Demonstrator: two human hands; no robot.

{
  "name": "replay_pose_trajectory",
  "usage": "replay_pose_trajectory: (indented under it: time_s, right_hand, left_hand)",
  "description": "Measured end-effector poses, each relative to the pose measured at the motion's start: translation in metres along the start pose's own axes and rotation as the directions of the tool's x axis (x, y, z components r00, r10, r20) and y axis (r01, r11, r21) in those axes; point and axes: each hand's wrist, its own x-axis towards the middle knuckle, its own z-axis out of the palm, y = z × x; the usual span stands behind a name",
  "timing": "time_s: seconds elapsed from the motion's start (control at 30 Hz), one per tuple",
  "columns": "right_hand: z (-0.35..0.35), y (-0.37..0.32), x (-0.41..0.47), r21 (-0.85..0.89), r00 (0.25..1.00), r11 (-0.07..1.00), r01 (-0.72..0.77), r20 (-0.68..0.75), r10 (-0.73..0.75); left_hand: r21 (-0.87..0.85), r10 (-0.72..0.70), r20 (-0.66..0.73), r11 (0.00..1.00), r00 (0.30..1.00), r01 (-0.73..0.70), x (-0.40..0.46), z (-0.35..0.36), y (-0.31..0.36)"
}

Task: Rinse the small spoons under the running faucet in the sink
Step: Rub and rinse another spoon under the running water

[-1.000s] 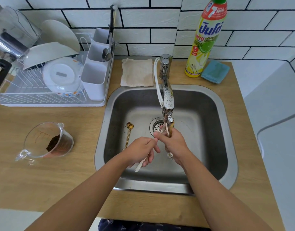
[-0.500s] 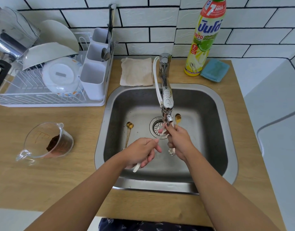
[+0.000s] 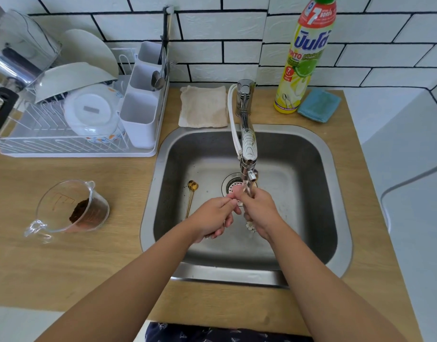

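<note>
Right hand pinching spoon under faucet, handle end toward 6 o'clock. Left hand curled, contents unclear. Gold spoon at left hand's 10 o'clock, nearer it.

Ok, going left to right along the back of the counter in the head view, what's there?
Dish rack → beige cloth → faucet → dish soap bottle → blue sponge.

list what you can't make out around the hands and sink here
- Head view: spoon in right hand: fingers cover all but its flower end.
- What left hand holds: hidden by curled fingers.
- Water stream under faucet: blurred.
- Drain: partly behind the hands.
</note>
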Motion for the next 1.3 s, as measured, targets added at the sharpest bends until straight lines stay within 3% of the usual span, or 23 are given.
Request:
replay_pose_trajectory:
  time_s: [0.1,0.2,0.37,0.43,0.53,0.6,0.7,0.77,0.93,1.0,1.1,1.23,1.3]
  right_hand:
    - [-0.015,-0.012,0.010,0.240,0.968,0.970,0.046,-0.252,0.017]
    - [-0.033,-0.021,0.014,0.359,0.932,0.925,0.127,-0.363,0.013]
    - [-0.046,-0.029,0.012,0.364,0.895,0.919,0.154,-0.445,0.026]
    - [-0.048,-0.029,0.010,0.329,0.902,0.936,0.127,-0.431,0.029]
    - [-0.043,-0.027,0.007,0.269,0.928,0.958,0.104,-0.373,0.004]
    - [-0.032,-0.027,0.004,0.254,0.945,0.963,0.088,-0.326,0.000]
    - [-0.013,-0.015,-0.002,0.174,0.978,0.984,0.030,-0.207,0.007]
    - [-0.005,-0.007,-0.006,0.141,0.990,0.990,0.020,-0.142,0.000]
    - [-0.013,-0.010,0.007,0.251,0.953,0.968,-0.007,-0.292,0.083]
    - [-0.007,-0.007,0.003,0.177,0.971,0.984,-0.006,-0.234,0.048]
    - [-0.001,-0.001,-0.006,0.064,0.997,0.998,0.010,-0.080,-0.005]
    - [-0.004,-0.011,0.003,0.213,0.993,0.977,-0.003,-0.118,0.029]
    - [0.001,-0.010,-0.001,0.197,0.994,0.980,-0.021,-0.105,0.042]
  left_hand:
    - [0.081,0.044,-0.115,0.996,0.992,-0.035,0.016,-0.001,0.012]
    - [0.163,0.064,-0.244,0.986,0.968,-0.024,0.030,0.005,0.023]
    - [-0.014,0.115,-0.064,0.993,0.991,-0.116,0.044,0.027,0.042]
    - [0.173,0.180,-0.109,0.972,0.978,-0.159,0.045,0.027,0.043]
    - [0.436,0.233,-0.270,0.895,0.934,-0.097,0.042,0.025,0.039]
    - [0.359,0.193,-0.282,0.930,0.940,-0.084,0.040,0.023,0.035]
    - [-0.004,0.092,-0.143,0.996,0.986,-0.093,0.032,0.021,0.026]
    - [-0.141,0.057,-0.059,0.988,0.997,-0.065,0.023,0.016,0.019]
    - [-0.057,-0.061,-0.079,0.997,0.995,0.057,0.001,0.002,-0.001]
    - [-0.114,-0.107,-0.082,0.989,0.991,0.097,-0.002,-0.001,-0.002]
    - [-0.367,-0.176,-0.057,0.919,0.983,0.143,-0.002,-0.003,-0.002]
    - [-0.441,-0.164,-0.085,0.891,0.983,0.111,-0.005,0.006,-0.004]
    - [-0.435,-0.116,-0.089,0.898,0.989,0.066,-0.005,0.013,-0.001]
